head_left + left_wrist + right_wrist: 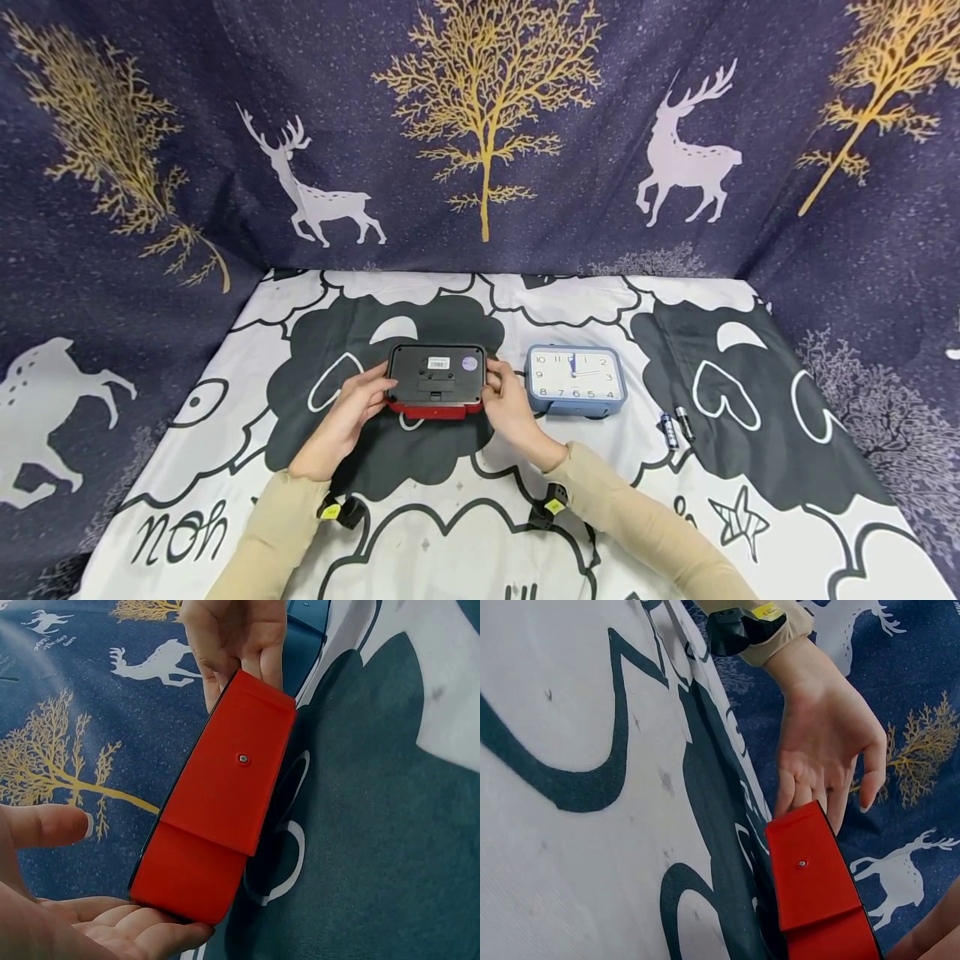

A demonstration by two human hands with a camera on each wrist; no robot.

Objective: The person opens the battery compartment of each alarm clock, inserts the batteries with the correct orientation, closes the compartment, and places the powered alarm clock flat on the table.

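Observation:
A red clock [435,412] with a black back is between both hands, its back turned up toward the head view. The back carries a white barcode label [438,363], a round purple sticker [469,363] and a battery cover [436,386] in place. My left hand [351,408] supports its left end; in the left wrist view the fingers [161,934] lie along that end while the thumb [64,825] stands apart. My right hand [513,408] grips the right end, fingers and thumb close round the corner. The clock's face is hidden.
To the right stands a blue clock [576,407] with a white dial, facing up and forward. Two small batteries, one blue [668,432] and one dark [685,424], lie farther right on the patterned cloth [442,550]. A dark curtain [540,225] hangs behind.

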